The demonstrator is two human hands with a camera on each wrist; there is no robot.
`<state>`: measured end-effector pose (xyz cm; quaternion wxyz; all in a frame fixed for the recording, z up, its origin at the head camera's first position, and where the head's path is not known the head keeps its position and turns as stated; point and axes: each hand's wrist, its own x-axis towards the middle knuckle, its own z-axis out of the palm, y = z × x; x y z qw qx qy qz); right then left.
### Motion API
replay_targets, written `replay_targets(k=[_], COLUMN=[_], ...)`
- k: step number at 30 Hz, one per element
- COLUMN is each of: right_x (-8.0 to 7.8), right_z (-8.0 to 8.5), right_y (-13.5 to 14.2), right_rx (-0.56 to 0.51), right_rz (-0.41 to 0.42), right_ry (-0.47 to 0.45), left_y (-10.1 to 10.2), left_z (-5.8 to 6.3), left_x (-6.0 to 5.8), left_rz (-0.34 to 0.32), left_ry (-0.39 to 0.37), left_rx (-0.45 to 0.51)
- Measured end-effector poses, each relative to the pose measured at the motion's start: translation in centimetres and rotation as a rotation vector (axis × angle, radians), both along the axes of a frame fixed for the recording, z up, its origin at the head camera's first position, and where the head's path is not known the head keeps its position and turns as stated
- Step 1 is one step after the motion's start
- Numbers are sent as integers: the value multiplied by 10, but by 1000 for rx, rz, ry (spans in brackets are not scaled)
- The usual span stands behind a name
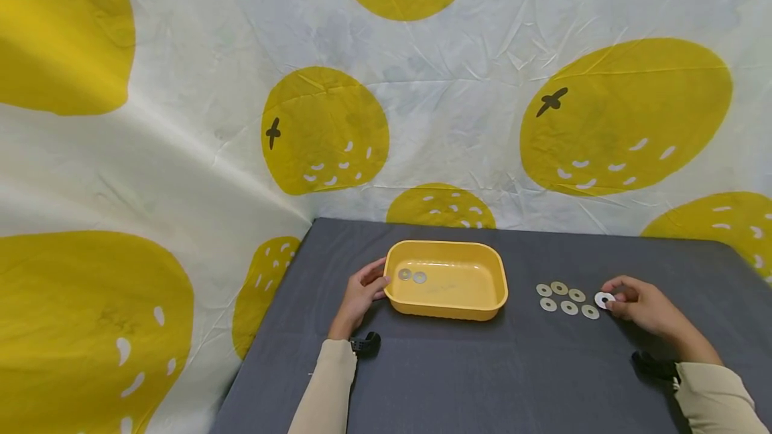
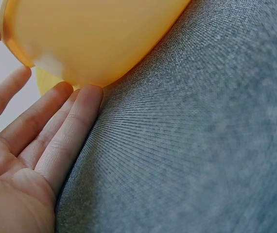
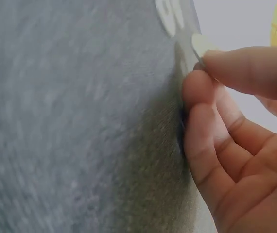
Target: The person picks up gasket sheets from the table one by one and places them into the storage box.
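Observation:
A yellow plastic tray (image 1: 446,313) stands on the dark cloth, with two flat metal washers (image 1: 412,276) lying inside at its left. My left hand (image 1: 360,293) holds its left end: the thumb reaches over the rim while the other fingers, nearly straight, touch the outer wall (image 2: 99,39). On the right, my right hand (image 1: 645,307) pinches a washer (image 1: 602,300) between thumb and curled fingers; its edge shows at the fingertips in the right wrist view (image 3: 200,44). Several more washers (image 1: 569,307) lie in two loose rows just left of that hand.
Grey cloth (image 1: 458,380) covers the table, which ends at a white curtain (image 1: 434,112) printed with yellow fruit. The same curtain hangs along the left side. A black wrist strap (image 1: 365,344) sits on the left wrist, another (image 1: 654,367) on the right.

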<state>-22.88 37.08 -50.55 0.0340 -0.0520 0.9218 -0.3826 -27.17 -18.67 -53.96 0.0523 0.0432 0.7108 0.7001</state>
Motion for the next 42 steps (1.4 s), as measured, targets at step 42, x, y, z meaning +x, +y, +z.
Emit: replay_targets(k=[42], right_x=[-16], right_z=[13], right_y=[-38], right_rx=[-446], right_rz=[141], right_ry=[-163], left_y=[0], left_z=[1], left_x=[-1], left_rz=[6], left_ry=[6], left_rx=[-5])
